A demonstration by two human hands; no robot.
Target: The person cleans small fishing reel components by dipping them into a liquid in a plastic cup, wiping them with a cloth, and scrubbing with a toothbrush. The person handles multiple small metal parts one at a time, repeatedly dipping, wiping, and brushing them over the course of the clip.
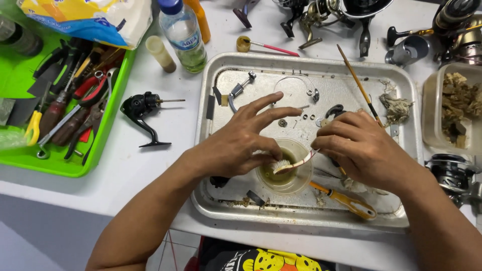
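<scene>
My left hand point(241, 140) rests over the near left side of a metal tray point(211, 75), fingers spread, thumb and forefinger pinching something small above a clear cup point(296, 183) of yellowish liquid. What it pinches is hidden. My right hand point(359, 145) grips a white toothbrush point(293, 164) whose bristles point into the cup beside the left fingers. Small washers, screws and a wire bail lie on the tray behind the hands. A yellow-handled screwdriver point(346, 200) lies near the tray's front edge.
A green tray point(65, 168) of pliers and screwdrivers sits at left. A black reel body point(143, 108) lies between the trays. A water bottle point(183, 32) stands behind. Fishing reels crowd the back right, and a clear tub point(432, 118) of dirty rags is at right.
</scene>
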